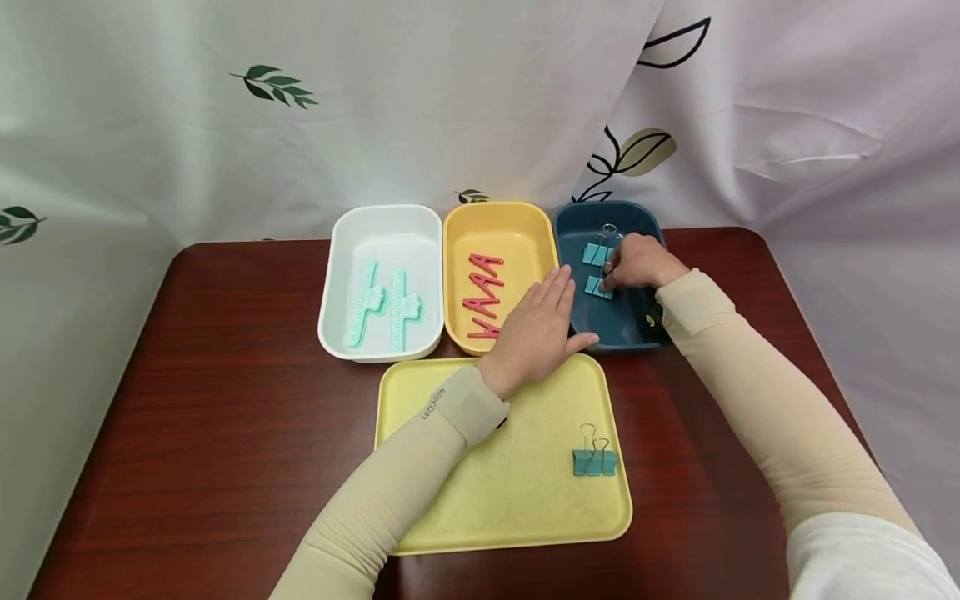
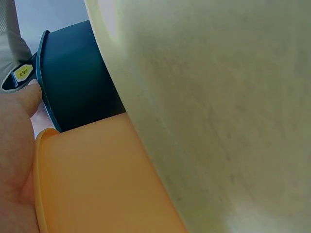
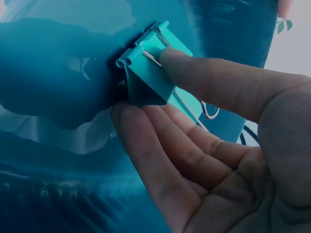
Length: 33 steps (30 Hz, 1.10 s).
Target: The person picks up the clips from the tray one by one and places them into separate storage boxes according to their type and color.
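Inside the dark blue bin [image 1: 626, 329], my right hand [image 1: 643, 260] pinches a teal binder clip [image 3: 150, 77]. The thumb presses one face of this clip while the fingertips touch its lower edge. Just behind it lies a second teal binder clip [image 1: 597, 253] with its wire handles up. My left hand [image 1: 534, 329] is spread flat with straight fingers over the near right corner of the orange-yellow bin [image 1: 465, 229], its thumb reaching to the blue bin's rim. Below that hand sits a pale yellow tray [image 1: 517, 508], bearing a teal binder clip [image 1: 594, 462] at its right side.
Red clothespins [image 1: 483, 283] lie in a column in the orange-yellow bin, the nearest partly hidden by my left hand. To its left, a white bin [image 1: 382, 223] holds two mint sealing clips [image 1: 405, 310]. The dark red table [image 1: 225, 375] ends at a patterned curtain [image 1: 375, 125].
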{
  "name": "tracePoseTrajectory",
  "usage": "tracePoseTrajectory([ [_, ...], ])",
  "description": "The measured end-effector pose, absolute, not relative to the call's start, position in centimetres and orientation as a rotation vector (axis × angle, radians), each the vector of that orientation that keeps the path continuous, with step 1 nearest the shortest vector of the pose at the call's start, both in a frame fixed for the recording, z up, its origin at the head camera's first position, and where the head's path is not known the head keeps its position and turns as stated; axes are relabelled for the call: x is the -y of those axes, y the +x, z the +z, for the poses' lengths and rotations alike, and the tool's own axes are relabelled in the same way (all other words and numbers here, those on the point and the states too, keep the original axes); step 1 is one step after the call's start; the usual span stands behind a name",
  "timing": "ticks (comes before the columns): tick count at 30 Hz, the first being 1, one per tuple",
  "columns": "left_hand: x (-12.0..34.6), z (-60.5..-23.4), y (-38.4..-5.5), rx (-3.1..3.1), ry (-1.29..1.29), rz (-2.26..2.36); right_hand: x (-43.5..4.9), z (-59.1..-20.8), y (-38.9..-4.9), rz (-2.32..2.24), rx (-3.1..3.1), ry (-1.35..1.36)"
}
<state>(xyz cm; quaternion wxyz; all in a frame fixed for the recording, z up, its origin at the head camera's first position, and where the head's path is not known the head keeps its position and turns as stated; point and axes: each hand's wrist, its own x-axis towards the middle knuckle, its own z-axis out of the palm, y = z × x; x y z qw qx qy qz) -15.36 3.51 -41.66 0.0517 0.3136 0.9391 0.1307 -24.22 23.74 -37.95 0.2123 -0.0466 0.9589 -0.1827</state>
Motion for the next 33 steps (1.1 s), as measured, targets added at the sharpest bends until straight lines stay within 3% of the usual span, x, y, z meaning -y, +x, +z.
tracePoseTrajectory([
  [33,-3.5,-41.4,-15.2,-2.849,0.937,0.403,-25.1,-36.3,-23.1,-0.632,-2.68,-0.11],
])
